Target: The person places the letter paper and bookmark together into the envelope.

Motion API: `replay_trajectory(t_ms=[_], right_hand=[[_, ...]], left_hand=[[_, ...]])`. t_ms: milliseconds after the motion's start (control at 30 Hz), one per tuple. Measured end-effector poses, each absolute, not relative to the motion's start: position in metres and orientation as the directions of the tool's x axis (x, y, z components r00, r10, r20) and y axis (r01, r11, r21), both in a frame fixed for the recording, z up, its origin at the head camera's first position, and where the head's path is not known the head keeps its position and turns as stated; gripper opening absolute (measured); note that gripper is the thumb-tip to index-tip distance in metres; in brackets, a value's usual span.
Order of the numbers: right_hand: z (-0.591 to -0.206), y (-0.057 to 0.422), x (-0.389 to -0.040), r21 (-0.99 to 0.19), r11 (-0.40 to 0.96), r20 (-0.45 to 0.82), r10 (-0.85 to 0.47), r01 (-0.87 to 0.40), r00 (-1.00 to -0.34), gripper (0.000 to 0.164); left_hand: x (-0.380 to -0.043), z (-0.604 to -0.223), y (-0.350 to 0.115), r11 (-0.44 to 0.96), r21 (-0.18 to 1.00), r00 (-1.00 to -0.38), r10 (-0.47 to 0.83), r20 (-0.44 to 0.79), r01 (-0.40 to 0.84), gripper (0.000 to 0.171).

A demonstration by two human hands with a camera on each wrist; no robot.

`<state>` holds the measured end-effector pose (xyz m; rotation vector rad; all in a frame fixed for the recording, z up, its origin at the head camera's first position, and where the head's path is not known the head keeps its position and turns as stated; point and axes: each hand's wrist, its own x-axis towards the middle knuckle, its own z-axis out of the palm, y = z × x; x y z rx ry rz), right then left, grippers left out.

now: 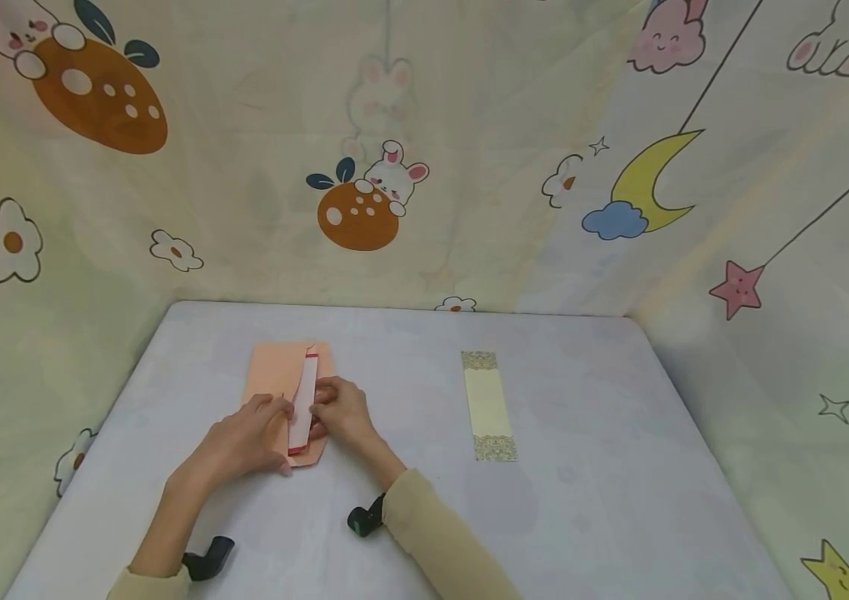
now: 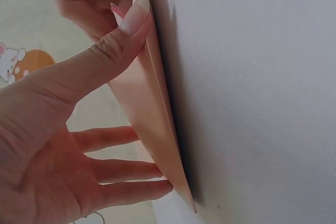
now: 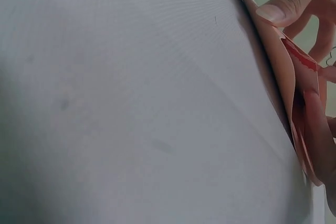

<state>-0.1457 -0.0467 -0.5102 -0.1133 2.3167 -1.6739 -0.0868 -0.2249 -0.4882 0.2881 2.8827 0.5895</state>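
Observation:
A peach paper envelope or folder [image 1: 274,367] lies on the left part of the table. Along its right side a white flap with red ends [image 1: 305,400] stands raised. My left hand [image 1: 244,437] rests on the envelope with extended fingers; in the left wrist view, its thumb [image 2: 135,19] touches the near edge. At the right side my right hand [image 1: 349,417] pinches the white flap. The right wrist view shows its thumb [image 3: 317,121] inside the gap under the red-edged flap [image 3: 300,56]. What the envelope contains is hidden.
A pale yellow paper strip [image 1: 487,404] with glittery patterned ends lies right of centre on the white table [image 1: 604,467]. A cartoon-printed cloth [image 1: 259,183] hangs behind and at both sides. Dark wrist devices [image 1: 208,558] sit near each sleeve.

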Motion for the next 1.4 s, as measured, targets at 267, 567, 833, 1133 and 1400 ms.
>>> replay_trajectory(t_ms=[267, 567, 833, 1133, 1400], right_hand=[[-0.513, -0.057, -0.145, -0.956, 0.239, -0.229, -0.240, 0.171, -0.943, 0.042], [-0.516, -0.064, -0.142, -0.970, 0.185, -0.206, -0.264, 0.160, -0.942, 0.045], [-0.520, -0.069, -0.143, -0.974, 0.180, -0.188, -0.280, 0.140, -0.942, 0.047], [-0.517, -0.059, -0.144, -0.977, 0.155, -0.191, -0.327, 0.147, -0.925, 0.047], [-0.510, -0.024, -0.141, -0.972, 0.229, -0.136, -0.337, 0.059, -0.932, 0.038]], left_hand=[[-0.087, -0.486, -0.223, 0.908, 0.397, -0.964, 0.212, -0.161, 0.134, 0.079], [-0.087, -0.486, -0.223, 0.907, 0.404, -0.965, 0.200, -0.171, 0.117, 0.079], [-0.088, -0.490, -0.225, 0.903, 0.412, -0.966, 0.205, -0.156, 0.125, 0.078], [-0.087, -0.487, -0.224, 0.892, 0.427, -0.963, 0.228, -0.143, 0.147, 0.072], [-0.088, -0.487, -0.223, 0.894, 0.424, -0.965, 0.222, -0.140, 0.144, 0.070]])
